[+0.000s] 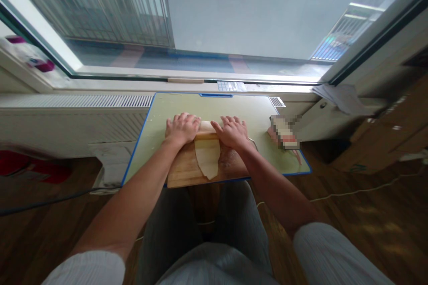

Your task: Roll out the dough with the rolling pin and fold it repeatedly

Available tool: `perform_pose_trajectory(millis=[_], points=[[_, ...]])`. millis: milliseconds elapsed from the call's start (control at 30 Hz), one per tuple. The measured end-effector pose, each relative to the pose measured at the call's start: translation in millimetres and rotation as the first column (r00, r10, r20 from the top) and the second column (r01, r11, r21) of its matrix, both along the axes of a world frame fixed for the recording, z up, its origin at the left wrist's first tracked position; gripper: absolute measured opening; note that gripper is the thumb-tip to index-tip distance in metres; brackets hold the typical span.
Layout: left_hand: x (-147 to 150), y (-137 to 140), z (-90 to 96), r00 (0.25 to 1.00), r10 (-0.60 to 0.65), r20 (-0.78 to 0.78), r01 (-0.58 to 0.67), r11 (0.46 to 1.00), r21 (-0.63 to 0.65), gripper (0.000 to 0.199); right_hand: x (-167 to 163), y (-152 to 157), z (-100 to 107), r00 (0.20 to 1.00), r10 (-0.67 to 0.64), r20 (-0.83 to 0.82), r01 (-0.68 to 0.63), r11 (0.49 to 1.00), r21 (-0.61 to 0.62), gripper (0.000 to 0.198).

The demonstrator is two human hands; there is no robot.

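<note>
Between my hands shows the middle of a wooden rolling pin (pixel 206 136), lying across a thin sheet of pale dough (pixel 207 156). The dough tapers towards me over a wooden board (pixel 182 169), and part of it shows beyond the pin. My left hand (pixel 182 128) rests palm down over the pin's left end, fingers reaching forward. Over the right end lies my right hand (pixel 232 131), also palm down, its fingers spread and thumb pointing inward. Both palms hide the ends of the pin.
Beneath the board is a blue-edged, pale green cutting board (pixel 261 109). A partly pixelated package (pixel 284 133) sits at its right. Behind are a windowsill (pixel 133 85) and a radiator (pixel 76 101). Cardboard boxes (pixel 384 142) stand right; a red object (pixel 33 167) is left.
</note>
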State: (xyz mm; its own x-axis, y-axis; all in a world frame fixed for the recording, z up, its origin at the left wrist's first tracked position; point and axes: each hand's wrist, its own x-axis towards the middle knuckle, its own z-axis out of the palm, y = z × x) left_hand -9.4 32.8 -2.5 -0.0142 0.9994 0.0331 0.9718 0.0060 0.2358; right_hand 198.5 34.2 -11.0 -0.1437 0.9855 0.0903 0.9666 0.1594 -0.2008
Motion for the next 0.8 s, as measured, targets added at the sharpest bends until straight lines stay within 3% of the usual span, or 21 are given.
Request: perform_pose_trajectory(millis=[300, 533, 667, 800], points=[[5.8, -39.0, -6.4, 0.998, 0.005, -0.057, 0.004, 0.988, 0.152, 0.056, 3.1, -48.5, -1.4, 0.999, 0.016, 0.036, -0.019, 0.995, 0.097, 0.072], [7.8, -70.5, -14.5, 0.999, -0.001, -0.034, 0.009, 0.972, 0.236, 0.054, 6.0, -80.2, 5.5, 0.999, 0.045, -0.007, -0.044, 0.996, 0.083, 0.070], [8.1, -70.2, -15.0, 0.999, 0.002, -0.036, 0.006, 0.972, 0.233, 0.052, 6.6, -79.3, 4.4, 0.999, 0.053, -0.004, -0.052, 0.994, 0.092, 0.068], [7.5, -50.8, -10.2, 0.999, 0.025, -0.037, -0.018, 0.983, 0.181, 0.054, 5.5, -58.2, -0.9, 0.998, 0.056, 0.035, -0.059, 0.994, 0.096, 0.066]])
